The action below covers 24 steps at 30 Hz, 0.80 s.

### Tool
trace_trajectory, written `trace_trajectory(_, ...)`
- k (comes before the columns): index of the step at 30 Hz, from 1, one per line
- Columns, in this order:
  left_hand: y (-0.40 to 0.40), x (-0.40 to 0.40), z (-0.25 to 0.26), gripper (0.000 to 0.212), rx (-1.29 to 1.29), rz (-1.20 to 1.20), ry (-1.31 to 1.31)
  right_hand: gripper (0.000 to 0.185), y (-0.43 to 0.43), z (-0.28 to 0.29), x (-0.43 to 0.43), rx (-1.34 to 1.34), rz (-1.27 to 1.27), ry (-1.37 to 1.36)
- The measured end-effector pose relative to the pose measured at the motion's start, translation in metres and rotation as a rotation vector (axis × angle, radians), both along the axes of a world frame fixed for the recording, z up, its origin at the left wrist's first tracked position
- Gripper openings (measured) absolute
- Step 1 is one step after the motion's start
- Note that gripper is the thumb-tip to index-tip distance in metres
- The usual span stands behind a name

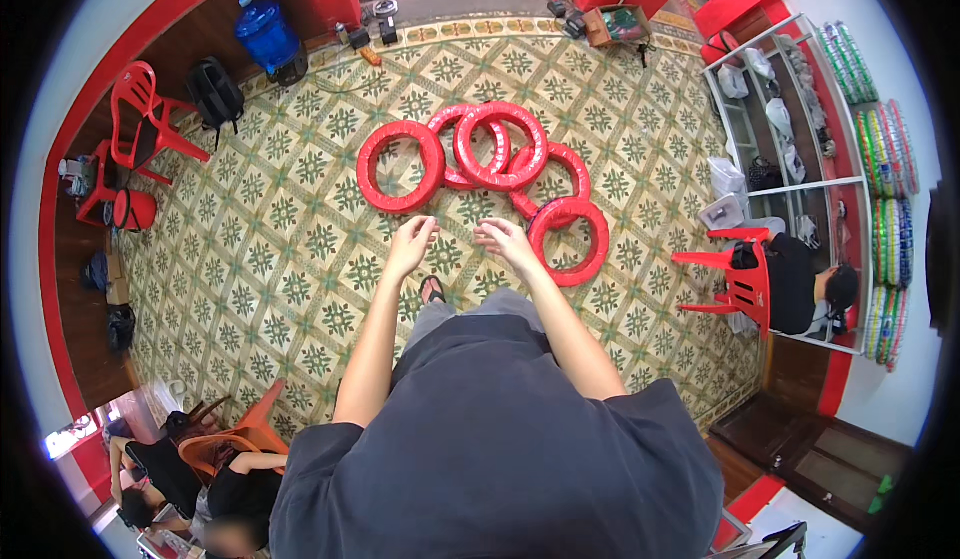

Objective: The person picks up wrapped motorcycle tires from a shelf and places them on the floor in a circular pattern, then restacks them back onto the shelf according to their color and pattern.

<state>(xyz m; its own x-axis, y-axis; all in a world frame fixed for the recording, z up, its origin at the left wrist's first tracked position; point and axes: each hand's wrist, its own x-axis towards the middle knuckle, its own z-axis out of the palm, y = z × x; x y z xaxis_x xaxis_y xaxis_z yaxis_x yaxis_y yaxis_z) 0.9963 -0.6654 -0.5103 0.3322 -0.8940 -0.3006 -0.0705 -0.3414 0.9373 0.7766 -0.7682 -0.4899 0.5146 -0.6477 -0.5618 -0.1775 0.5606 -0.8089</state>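
Both my hands are held out in front of me above the patterned tile floor, apart from each other. My left hand (414,244) holds nothing, its fingers loosely bent just below a red plastic-wrapped ring (367,184) that lies by itself at the left. My right hand (504,241) is empty too, fingers spread, beside another wrapped red ring (595,259) at the lower right. Behind it a red ring (583,173) is partly covered. Two more, an upper red ring (536,143) and a red ring (442,120) under it, overlap at the centre.
A person on a red plastic chair (750,281) is at the right by a glass-and-metal shelf (806,186). More people sit at the lower left. A red chair (142,128), black backpack (215,94), blue water bottle (264,34) and cardboard box (598,28) stand around the room's edges.
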Motion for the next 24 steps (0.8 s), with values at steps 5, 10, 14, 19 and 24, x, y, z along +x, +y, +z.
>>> trace_trajectory(5,-0.054,0.005,-0.044,0.037,0.102,-0.021,0.158,0.051,-0.057,-0.053,0.011,-0.2,0.102,0.157)
trace_trajectory(10,-0.126,0.037,-0.092,0.037,0.225,-0.013,-0.24,0.075,-0.147,-0.102,0.046,-0.605,0.292,0.455)
trace_trajectory(14,-0.185,0.081,-0.154,0.044,0.292,-0.043,-0.547,0.086,-0.229,-0.174,0.092,-0.73,0.476,0.591)
trace_trajectory(19,-0.247,0.113,-0.247,0.055,0.512,0.038,-0.613,0.098,-0.297,-0.27,0.144,-0.728,0.673,0.727)
trace_trajectory(24,-0.281,0.12,-0.366,0.069,0.579,0.169,-0.6,0.107,-0.342,-0.372,0.163,-0.581,0.785,0.79)
